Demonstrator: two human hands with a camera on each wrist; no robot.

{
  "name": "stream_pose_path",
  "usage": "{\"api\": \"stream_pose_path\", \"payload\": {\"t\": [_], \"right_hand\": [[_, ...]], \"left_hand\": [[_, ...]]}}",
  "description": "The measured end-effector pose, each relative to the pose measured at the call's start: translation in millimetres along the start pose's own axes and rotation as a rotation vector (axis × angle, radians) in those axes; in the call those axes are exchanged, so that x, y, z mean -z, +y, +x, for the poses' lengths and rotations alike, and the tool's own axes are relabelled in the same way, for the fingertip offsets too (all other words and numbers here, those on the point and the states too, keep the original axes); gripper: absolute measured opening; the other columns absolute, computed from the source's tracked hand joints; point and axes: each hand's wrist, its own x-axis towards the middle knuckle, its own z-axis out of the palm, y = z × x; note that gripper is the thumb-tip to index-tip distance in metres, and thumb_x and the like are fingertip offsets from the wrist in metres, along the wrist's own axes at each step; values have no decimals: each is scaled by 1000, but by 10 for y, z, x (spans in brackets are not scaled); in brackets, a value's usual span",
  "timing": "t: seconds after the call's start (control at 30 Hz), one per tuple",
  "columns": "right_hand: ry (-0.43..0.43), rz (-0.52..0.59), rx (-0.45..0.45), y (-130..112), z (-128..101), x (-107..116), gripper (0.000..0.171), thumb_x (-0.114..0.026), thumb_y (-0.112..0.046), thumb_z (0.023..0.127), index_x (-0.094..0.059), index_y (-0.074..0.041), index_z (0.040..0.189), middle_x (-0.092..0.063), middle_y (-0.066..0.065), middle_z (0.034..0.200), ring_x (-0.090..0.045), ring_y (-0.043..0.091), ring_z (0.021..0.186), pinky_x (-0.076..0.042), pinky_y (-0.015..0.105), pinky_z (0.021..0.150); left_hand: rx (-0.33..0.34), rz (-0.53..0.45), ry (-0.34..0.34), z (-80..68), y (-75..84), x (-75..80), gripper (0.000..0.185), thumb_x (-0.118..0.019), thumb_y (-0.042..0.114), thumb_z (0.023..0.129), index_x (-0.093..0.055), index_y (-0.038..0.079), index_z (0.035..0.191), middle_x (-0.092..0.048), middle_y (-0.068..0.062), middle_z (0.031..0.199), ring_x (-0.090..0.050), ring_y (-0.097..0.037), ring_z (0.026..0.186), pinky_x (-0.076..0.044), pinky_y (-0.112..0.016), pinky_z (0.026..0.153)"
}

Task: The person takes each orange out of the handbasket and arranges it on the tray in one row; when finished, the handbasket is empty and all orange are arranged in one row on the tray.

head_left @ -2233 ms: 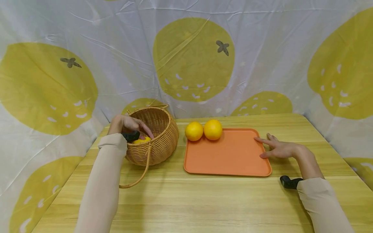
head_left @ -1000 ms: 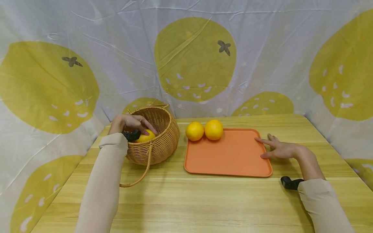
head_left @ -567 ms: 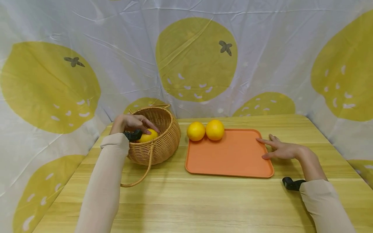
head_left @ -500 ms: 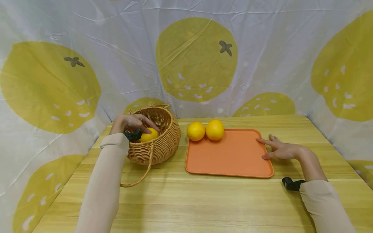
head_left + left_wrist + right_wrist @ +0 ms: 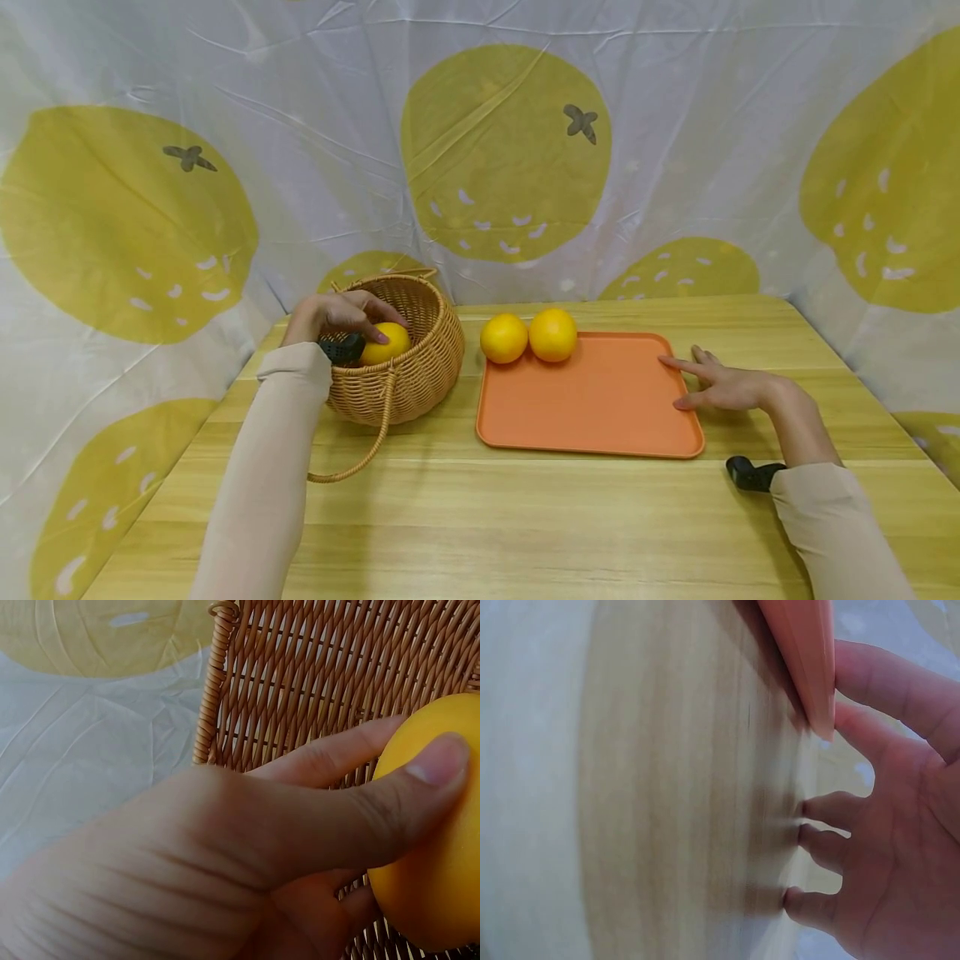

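My left hand (image 5: 347,313) reaches over the near rim of a wicker basket (image 5: 420,383) and grips an orange (image 5: 387,343) inside it. In the left wrist view the thumb lies across the orange (image 5: 431,847), with the other fingers partly hidden behind it. Two more oranges sit side by side at the far left corner of an orange tray (image 5: 592,408): a left one (image 5: 504,338) and a right one (image 5: 553,335). Spread and fairly straight, the fingers of my right hand (image 5: 723,387) touch the tray's right rim; in the right wrist view other fingertips rest on the table.
The basket's handle (image 5: 371,458) hangs down its near side to the table. A wooden table (image 5: 555,525) carries everything. Behind it hangs a pale cloth (image 5: 675,125) printed with large yellow fruit. A black wrist device (image 5: 750,473) shows at the right sleeve.
The orange in the basket has come up higher toward the rim and a little to the right, with my left hand on it. My right hand stays at the tray's edge.
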Motion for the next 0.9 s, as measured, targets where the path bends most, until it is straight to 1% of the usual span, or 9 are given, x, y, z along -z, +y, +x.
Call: {"api": "stream_pose_path", "payload": {"t": [0.1, 0.17, 0.3, 0.37, 0.4, 0.5, 0.57, 0.73, 0.9], "right_hand": [[-3, 6, 7, -2, -20, -1, 95, -69, -53, 95, -19, -15, 167, 24, 36, 164, 27, 58, 149, 7, 86, 106], [-6, 11, 14, -9, -32, 0, 93, -67, -52, 96, -18, -17, 167, 25, 37, 163, 28, 58, 149, 7, 86, 106], [-11, 6, -1, -94, -59, 4, 92, -67, -49, 98, -17, -14, 167, 25, 36, 163, 27, 57, 149, 6, 85, 107], [-12, 3, -6, -145, -71, 6, 92, -68, -46, 98, -17, -10, 166, 24, 38, 163, 27, 59, 149, 6, 86, 107], [-14, 8, -3, -163, -75, 9, 92, -68, -45, 98, -17, -10, 166, 24, 39, 162, 27, 60, 148, 7, 86, 106], [-21, 20, 10, -202, -85, 11, 91, -68, -40, 99, -17, -7, 166, 23, 42, 160, 26, 63, 146, 9, 87, 104], [-22, 16, -1, -190, -80, 9, 90, -67, -43, 99, -17, -10, 166, 24, 39, 162, 27, 61, 147, 7, 86, 106], [-23, 24, 29, -109, -60, 10, 89, -66, -45, 99, -16, -17, 167, 26, 39, 162, 29, 60, 146, 9, 87, 103], [-5, 4, 17, -38, -32, 7, 93, -67, -52, 96, -19, -15, 167, 24, 37, 164, 27, 58, 149, 7, 87, 105]], "left_hand": [[15, 9, 25, 3, 10, -8, 56, -67, 7, 100, -48, -4, 151, -54, -22, 151, -52, -28, 136, -50, -25, 103], [29, 13, 18, 7, 12, -11, 57, -66, 9, 101, -46, -3, 153, -52, -22, 152, -49, -32, 139, -48, -32, 108], [68, -5, -28, 15, 10, -14, 60, -65, 14, 103, -42, 2, 157, -42, -21, 159, -34, -38, 150, -35, -50, 122], [81, -14, -50, 12, 12, -16, 62, -65, 15, 103, -40, 4, 158, -36, -20, 162, -28, -39, 154, -28, -54, 125], [89, -20, -56, 12, 15, -18, 62, -65, 15, 103, -39, 5, 159, -35, -19, 163, -26, -39, 155, -27, -54, 126], [106, -24, -68, 3, 24, -25, 63, -63, 16, 104, -36, 6, 160, -35, -22, 162, -29, -41, 153, -29, -55, 125], [121, -11, -65, -5, 29, -27, 65, -62, 19, 105, -33, 7, 162, -32, -23, 163, -27, -42, 154, -29, -55, 125], [133, -27, -61, -12, 38, -28, 67, -58, 20, 107, -26, 8, 164, -21, -24, 168, -21, -43, 156, -27, -55, 126], [126, -41, -55, -7, 38, -22, 67, -59, 19, 107, -26, 8, 164, -24, -23, 166, -26, -41, 153, -33, -50, 122]]}}
